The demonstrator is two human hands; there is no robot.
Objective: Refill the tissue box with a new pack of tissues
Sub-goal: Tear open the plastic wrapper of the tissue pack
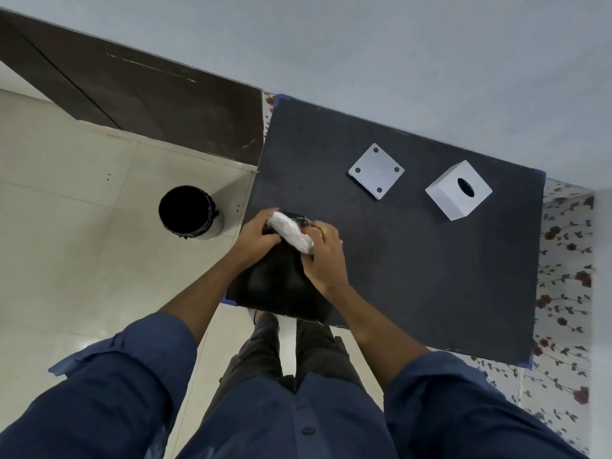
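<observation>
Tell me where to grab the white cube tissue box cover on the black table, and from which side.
Grip the white cube-shaped tissue box cover by two opposite side walls, coming down from above. It sits upright on the black table with its round opening on top, sides clear of the flat white square base plate nearby. The smooth top offers little hold, so a wide pinch across the walls seems best.

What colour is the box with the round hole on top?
The tissue box is white, seen in the head view.
</observation>
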